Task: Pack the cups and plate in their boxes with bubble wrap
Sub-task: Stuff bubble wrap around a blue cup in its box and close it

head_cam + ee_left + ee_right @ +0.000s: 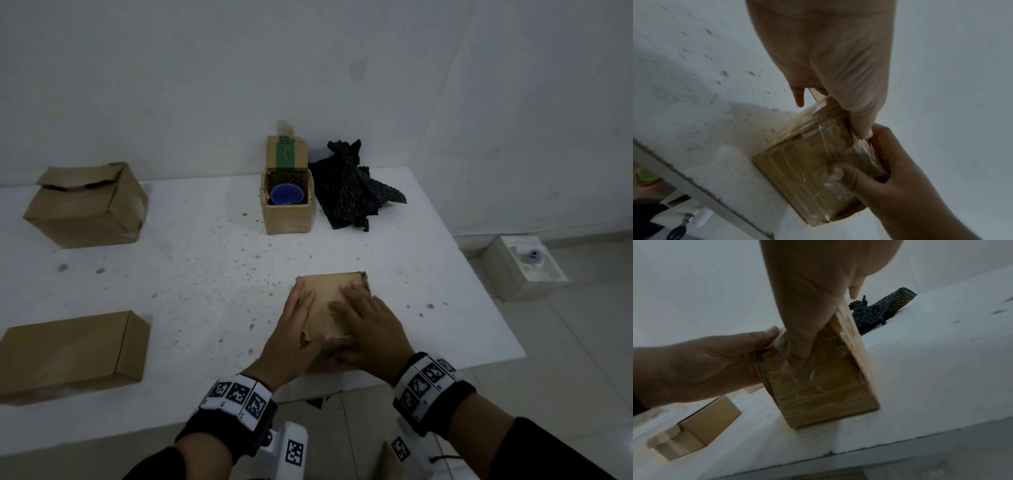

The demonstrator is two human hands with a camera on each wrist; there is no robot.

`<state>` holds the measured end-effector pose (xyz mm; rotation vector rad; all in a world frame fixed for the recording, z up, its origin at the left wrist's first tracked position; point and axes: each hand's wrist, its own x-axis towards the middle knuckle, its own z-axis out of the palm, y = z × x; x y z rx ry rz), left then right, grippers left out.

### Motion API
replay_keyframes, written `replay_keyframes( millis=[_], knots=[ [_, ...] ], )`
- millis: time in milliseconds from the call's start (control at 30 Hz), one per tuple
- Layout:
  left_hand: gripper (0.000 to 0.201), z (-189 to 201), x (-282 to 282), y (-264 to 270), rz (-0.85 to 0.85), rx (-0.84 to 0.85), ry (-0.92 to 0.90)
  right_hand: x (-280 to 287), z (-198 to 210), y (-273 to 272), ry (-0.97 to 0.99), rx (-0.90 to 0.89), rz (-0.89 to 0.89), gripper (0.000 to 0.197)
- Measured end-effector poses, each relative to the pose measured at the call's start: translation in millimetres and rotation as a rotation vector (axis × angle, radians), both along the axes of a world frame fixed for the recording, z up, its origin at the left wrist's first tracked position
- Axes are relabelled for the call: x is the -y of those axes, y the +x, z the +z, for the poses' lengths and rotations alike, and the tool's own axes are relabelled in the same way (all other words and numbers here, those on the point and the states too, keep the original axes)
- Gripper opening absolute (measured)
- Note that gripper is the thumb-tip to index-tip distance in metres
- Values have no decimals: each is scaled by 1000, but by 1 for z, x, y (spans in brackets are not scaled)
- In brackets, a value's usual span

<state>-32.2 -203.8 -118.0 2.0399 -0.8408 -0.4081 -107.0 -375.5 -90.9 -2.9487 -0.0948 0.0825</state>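
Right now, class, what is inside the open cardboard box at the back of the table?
A blue cup stands inside the open cardboard box. Anything beneath the cup is hidden.

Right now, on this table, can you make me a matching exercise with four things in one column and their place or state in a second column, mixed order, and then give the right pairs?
Things:
1. blue cup
2. black wrap
3. taped box
4. left hand

Places or states:
A. lies crumpled at the far side, beside the open box
B. stands inside the open box
C. presses the taped box together with the right hand
D. closed, at the near table edge

Pairs: 1-B, 2-A, 3-D, 4-C
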Motion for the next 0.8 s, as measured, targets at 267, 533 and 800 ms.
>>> replay_keyframes(
  millis=[267,533,800],
  knots=[
    [92,-3,0,1,5,25,-27,3,0,1,-144,4,105,100],
    [98,19,3,10,96,194,252,11,6,2,-89,-73,89,103],
    [69,67,45,73,85,145,102,58,51,63,372,41,83,37]
  ],
)
